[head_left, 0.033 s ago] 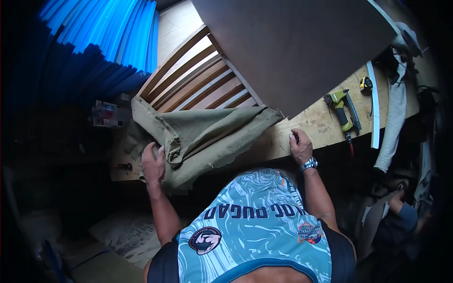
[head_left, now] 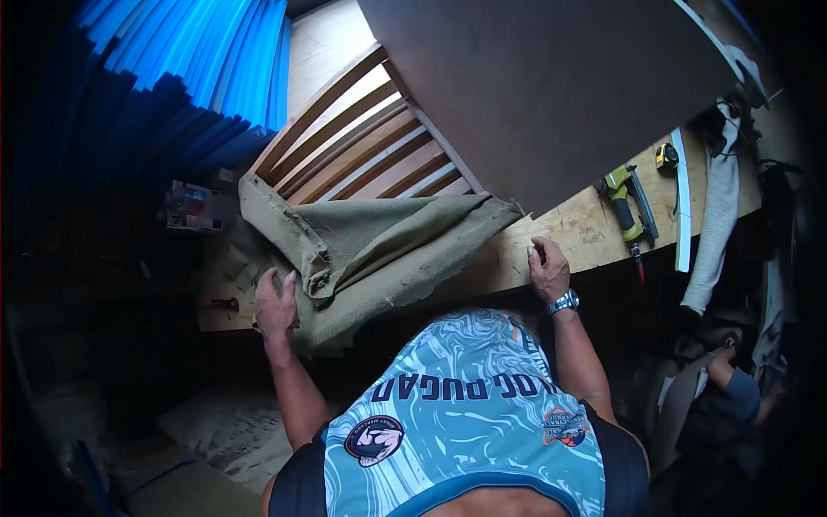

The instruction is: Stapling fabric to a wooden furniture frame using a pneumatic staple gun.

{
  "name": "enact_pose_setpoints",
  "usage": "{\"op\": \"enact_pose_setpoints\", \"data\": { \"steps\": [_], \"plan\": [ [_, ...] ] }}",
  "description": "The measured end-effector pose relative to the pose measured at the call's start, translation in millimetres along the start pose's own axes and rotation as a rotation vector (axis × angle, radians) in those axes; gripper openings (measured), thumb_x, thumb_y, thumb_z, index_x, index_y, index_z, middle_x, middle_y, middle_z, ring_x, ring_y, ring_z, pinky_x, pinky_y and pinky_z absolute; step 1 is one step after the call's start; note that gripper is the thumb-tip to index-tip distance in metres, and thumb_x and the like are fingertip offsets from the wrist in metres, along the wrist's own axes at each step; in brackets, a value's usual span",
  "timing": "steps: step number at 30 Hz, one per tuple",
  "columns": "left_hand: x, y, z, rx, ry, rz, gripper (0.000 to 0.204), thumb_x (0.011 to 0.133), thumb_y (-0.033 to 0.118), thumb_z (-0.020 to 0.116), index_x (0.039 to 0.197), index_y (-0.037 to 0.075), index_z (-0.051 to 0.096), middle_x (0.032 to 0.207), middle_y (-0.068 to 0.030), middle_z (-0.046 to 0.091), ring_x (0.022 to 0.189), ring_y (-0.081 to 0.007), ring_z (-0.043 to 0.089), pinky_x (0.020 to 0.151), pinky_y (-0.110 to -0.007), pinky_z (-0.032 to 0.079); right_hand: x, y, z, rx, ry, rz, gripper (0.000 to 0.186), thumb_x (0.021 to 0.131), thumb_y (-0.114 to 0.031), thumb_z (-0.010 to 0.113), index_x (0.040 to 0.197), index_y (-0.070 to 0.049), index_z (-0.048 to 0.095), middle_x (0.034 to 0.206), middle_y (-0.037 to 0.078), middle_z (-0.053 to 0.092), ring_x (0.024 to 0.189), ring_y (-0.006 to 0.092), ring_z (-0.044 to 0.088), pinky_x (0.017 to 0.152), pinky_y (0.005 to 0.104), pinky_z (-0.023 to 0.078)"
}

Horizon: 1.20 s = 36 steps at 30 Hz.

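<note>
- Roughly mid-view, a little toward nine o'clock, the olive fabric lies draped and folded over the near part of a slatted wooden frame on the surface.
- Its long near edge slants from about eight o'clock up to two; one narrow corner points toward three o'clock, close to the lowest tip of a broad dark panel.
- Slats on the frame follow much the same slant, eight to two, while the side rail slopes from eleven down to five.
- At eight o'clock from the fabric's middle, the left hand is released, fingers slightly bent toward twelve, thumb set apart. It is right at the cloth's edge; whether it touches, I cannot tell.
- Near three o'clock, the right hand looks released too, loosely curled with a gap between thumb and forefinger, aiming at eleven by the surface's near edge.
- Both forearms lean toward eleven; a metal watch circles the right wrist.
- Between two and three o'clock lie a green-and-black stapler, a tape measure and a white strip; blue sheets stand at ten.
</note>
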<state>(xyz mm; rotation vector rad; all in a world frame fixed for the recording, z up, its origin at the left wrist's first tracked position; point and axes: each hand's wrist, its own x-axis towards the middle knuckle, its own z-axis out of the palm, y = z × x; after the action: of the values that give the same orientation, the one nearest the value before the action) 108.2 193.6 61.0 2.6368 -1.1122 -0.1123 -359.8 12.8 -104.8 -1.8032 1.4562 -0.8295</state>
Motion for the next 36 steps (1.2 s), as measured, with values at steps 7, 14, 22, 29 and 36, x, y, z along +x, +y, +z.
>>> {"op": "enact_pose_setpoints", "data": {
  "steps": [7, 14, 22, 29, 36],
  "plan": [
    [-16, -80, 29, -0.063, -0.271, -0.349, 0.053, 0.092, 0.037, 0.067, 0.129, 0.0, 0.057, 0.12, -0.0241, 0.066, 0.112, -0.0398, 0.063, 0.098, -0.045, 0.047, -2, -89, -22, 0.008, 0.34, -0.175, 0.051, 0.098, -0.039, 0.064, 0.13, 0.0, 0.053, 0.122, 0.015, 0.059, 0.107, 0.0276, 0.061, 0.08, 0.0355, 0.053],
    [-21, -91, 60, -0.194, -0.319, -0.323, 0.053, 0.092, 0.039, 0.066, 0.125, -0.002, 0.058, 0.104, -0.0259, 0.069, 0.1, -0.0422, 0.066, 0.088, -0.049, 0.05, 52, -183, -41, -0.181, 0.534, -0.314, 0.054, 0.098, -0.021, 0.065, 0.141, 0.003, 0.042, 0.129, 0.023, 0.058, 0.11, 0.0315, 0.063, 0.081, 0.0386, 0.056],
    [-35, -75, 88, -0.314, -0.439, -0.213, 0.047, 0.094, 0.039, 0.065, 0.101, -0.007, 0.062, 0.093, -0.0303, 0.068, 0.091, -0.0477, 0.067, 0.081, -0.051, 0.052, 149, -165, -42, -0.367, 0.634, -0.144, 0.062, 0.101, -0.04, 0.057, 0.152, -0.011, 0.036, 0.111, 0.025, 0.069, 0.096, 0.0397, 0.07, 0.075, 0.0481, 0.054],
    [-52, -17, 148, -1.093, -0.868, -0.133, 0.047, 0.099, 0.032, 0.062, 0.119, -0.011, 0.055, 0.09, -0.0146, 0.07, 0.08, -0.0171, 0.068, 0.073, -0.032, 0.055, 231, -208, 0, -0.806, 0.464, -0.444, 0.063, 0.094, -0.039, 0.064, 0.144, -0.004, 0.045, 0.141, 0.026, 0.052, 0.126, 0.0416, 0.053, 0.108, 0.0477, 0.041],
    [-23, -10, 128, -0.831, -0.5, 0.662, 0.04, 0.095, 0.022, 0.064, 0.13, 0.002, 0.058, 0.122, -0.0217, 0.064, 0.114, -0.0355, 0.062, 0.099, -0.041, 0.049, 86, -247, 115, -0.961, -0.091, -0.44, 0.05, 0.092, -0.033, 0.063, 0.133, -0.006, 0.058, 0.143, 0.022, 0.05, 0.134, 0.0423, 0.043, 0.113, 0.0527, 0.035]
  ]
}}
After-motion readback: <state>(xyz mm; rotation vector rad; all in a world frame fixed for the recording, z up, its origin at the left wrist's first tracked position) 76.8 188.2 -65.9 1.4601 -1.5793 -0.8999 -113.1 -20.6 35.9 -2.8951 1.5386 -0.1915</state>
